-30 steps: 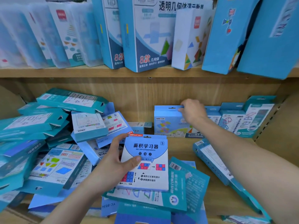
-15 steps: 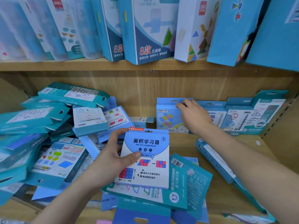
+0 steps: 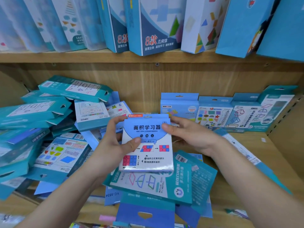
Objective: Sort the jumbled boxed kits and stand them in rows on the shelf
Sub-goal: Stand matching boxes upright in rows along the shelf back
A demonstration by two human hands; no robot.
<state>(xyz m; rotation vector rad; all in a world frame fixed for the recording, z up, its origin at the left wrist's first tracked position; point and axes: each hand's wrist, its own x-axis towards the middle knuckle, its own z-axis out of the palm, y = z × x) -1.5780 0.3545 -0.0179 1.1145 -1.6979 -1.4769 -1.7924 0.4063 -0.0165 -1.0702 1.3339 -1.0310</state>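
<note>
A white and blue boxed kit (image 3: 153,155) with red and blue grid pictures is held upright in mid-air above the lower shelf (image 3: 256,145). My left hand (image 3: 113,143) grips its left edge, thumb across the front. My right hand (image 3: 185,135) holds its upper right corner, thumb on the front. Behind it, several boxed kits (image 3: 215,112) stand in a row against the back panel at the right. A jumbled pile of teal boxes (image 3: 41,122) covers the left half of the shelf.
More flat boxes (image 3: 164,183) lie under my hands near the shelf's front edge. One teal box (image 3: 246,155) lies along the right, partly under my right forearm. Tall boxes (image 3: 153,25) lean on the upper shelf. Bare wood shows at the right rear.
My right hand left the standing blue box at the back and came down onto the top right corner of the held kit. The kit rose slightly, and the view moved closer.
</note>
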